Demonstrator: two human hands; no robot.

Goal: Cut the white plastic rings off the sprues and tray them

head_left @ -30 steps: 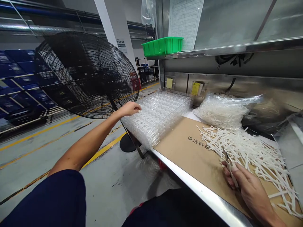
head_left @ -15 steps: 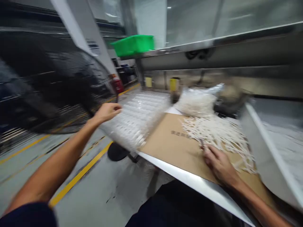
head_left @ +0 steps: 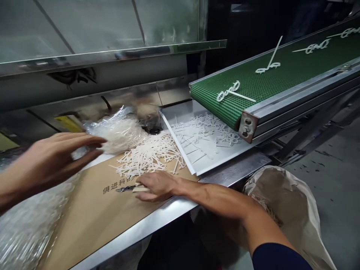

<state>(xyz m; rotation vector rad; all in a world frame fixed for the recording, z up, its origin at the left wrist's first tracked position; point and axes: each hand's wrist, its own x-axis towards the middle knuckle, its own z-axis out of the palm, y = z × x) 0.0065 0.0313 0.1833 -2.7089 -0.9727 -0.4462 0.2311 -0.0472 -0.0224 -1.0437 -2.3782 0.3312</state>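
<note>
My right hand (head_left: 160, 185) is closed around a pair of nippers (head_left: 126, 188) with pale handles, low over a brown cardboard sheet (head_left: 84, 221). The metal jaws point left. Just beyond them lies a loose pile of small white plastic pieces (head_left: 154, 152). At the left, my left hand (head_left: 62, 157) is raised with thumb and fingers apart and nothing visible between them. Behind its fingertips sits a clear plastic bag (head_left: 118, 131) full of pale pieces. Clear plastic-wrapped trays (head_left: 30, 221) lie below my left hand, partly out of frame.
A white tray (head_left: 191, 150) holding white moulded parts borders the pile's right side. Above it ends a green conveyor belt (head_left: 213, 101) carrying several similar parts. An open sack (head_left: 295, 195) stands on the floor at right. A metal ledge (head_left: 120, 54) runs along the back.
The view has swung right, bringing the conveyor, white tray and sack into sight. My left hand has left the edge of the plastic-wrapped trays. My right hand still holds the nippers.
</note>
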